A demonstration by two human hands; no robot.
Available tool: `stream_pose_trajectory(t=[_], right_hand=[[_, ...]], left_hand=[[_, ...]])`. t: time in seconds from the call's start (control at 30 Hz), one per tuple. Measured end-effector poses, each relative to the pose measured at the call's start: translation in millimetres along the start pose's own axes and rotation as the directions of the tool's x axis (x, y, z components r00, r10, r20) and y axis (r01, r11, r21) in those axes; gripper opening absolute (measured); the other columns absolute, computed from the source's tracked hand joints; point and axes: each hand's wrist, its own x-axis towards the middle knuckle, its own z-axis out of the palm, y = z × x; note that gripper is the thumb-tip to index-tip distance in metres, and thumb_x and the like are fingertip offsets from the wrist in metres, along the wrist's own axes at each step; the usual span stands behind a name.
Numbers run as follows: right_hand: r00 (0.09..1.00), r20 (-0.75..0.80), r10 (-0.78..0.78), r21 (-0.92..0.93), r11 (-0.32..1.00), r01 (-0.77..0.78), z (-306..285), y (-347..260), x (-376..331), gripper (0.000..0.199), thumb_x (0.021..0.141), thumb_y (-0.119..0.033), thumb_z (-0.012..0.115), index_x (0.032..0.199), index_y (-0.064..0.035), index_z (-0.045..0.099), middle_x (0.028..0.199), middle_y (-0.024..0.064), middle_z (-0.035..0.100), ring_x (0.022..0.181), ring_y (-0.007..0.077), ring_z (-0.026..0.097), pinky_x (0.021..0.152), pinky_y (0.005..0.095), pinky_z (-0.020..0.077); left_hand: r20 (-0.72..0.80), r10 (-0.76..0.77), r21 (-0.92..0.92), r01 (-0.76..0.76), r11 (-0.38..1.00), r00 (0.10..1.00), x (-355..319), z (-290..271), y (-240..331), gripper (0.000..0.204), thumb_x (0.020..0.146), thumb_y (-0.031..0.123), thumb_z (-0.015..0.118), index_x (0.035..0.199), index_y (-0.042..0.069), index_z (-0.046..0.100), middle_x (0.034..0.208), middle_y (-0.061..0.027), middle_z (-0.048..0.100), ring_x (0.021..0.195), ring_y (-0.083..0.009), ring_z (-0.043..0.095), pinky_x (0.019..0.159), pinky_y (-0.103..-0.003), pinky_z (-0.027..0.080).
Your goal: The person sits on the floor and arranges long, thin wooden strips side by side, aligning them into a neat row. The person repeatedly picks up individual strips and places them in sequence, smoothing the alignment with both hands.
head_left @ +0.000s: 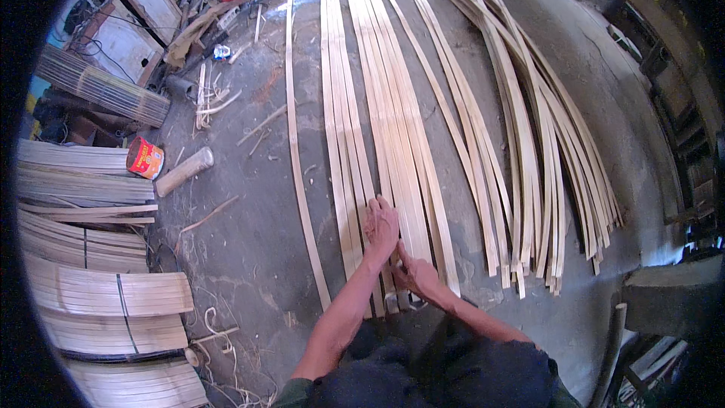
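Observation:
Long pale bamboo strips (393,106) lie side by side on the concrete floor, running away from me. My left hand (381,228) rests flat on the near part of these strips, fingers spread. Just below it, my right hand (414,273) pinches the near end of one strip. A single strip (296,143) lies apart to the left. A loose curved heap of more strips (529,136) fans out to the right.
Tied bundles of short bamboo slats (106,295) are stacked at the left. A red can (145,158) and a wooden cylinder (185,171) lie near them. Tools, scraps and wooden frames (143,15) clutter the far left. A dark structure (672,287) stands at the right.

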Motion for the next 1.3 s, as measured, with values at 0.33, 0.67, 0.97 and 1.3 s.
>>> stream_pose_trajectory(t=[0.33,0.67,0.97,1.3], right_hand=[[0.996,-0.068,-0.061,-0.168,0.984,0.049,23.2,17.7,2.0,0.084,0.093,-0.033,0.056,0.153,-0.0025,0.006,0.071,0.0274,0.064,0.065,0.0474,0.063,0.06,0.0571,0.0489],[0.974,-0.2,0.11,-0.241,0.958,-0.158,-15.9,6.0,-17.7,0.055,0.099,-0.036,0.049,0.151,-0.0275,0.031,0.066,0.0205,0.064,0.059,0.041,0.064,0.054,0.0527,0.0498],[0.995,-0.096,-0.015,-0.327,0.945,-0.017,-28.2,9.6,-21.3,0.06,0.094,-0.024,0.048,0.151,-0.0271,0.032,0.066,0.0189,0.065,0.058,0.0392,0.066,0.052,0.0523,0.0518],[0.929,-0.332,-0.163,0.034,0.982,0.185,-32.9,12.1,-34.7,0.041,0.094,-0.022,0.058,0.135,-0.0151,0.055,0.077,0.016,0.068,0.063,0.037,0.065,0.059,0.0464,0.0505]], left_hand=[[-0.001,0.07,0.001,-0.07,0.998,0.998,-4.7,-1.9,2.8,0.061,0.093,0.025,0.058,0.135,-0.015,0.04,0.113,-0.0237,0.051,0.104,-0.0371,0.056,0.084,-0.045,0.05],[0.006,0.099,0.019,-0.099,0.995,0.995,-6.0,-4.5,0.1,0.062,0.093,0.027,0.058,0.135,-0.014,0.04,0.112,-0.0244,0.051,0.101,-0.0378,0.055,0.084,-0.048,0.048],[-0.085,0.083,-0.033,-0.086,0.996,0.993,-9.0,-5.7,3.2,0.073,0.088,0.033,0.066,0.137,-0.014,0.039,0.117,-0.0235,0.05,0.105,-0.0366,0.054,0.087,-0.045,0.047],[-0.152,0.11,-0.17,-0.136,0.976,0.982,-13.2,-7.8,-15.4,0.059,0.09,0.027,0.064,0.137,-0.004,0.046,0.12,-0.0197,0.051,0.112,-0.0344,0.052,0.093,-0.044,0.043]])
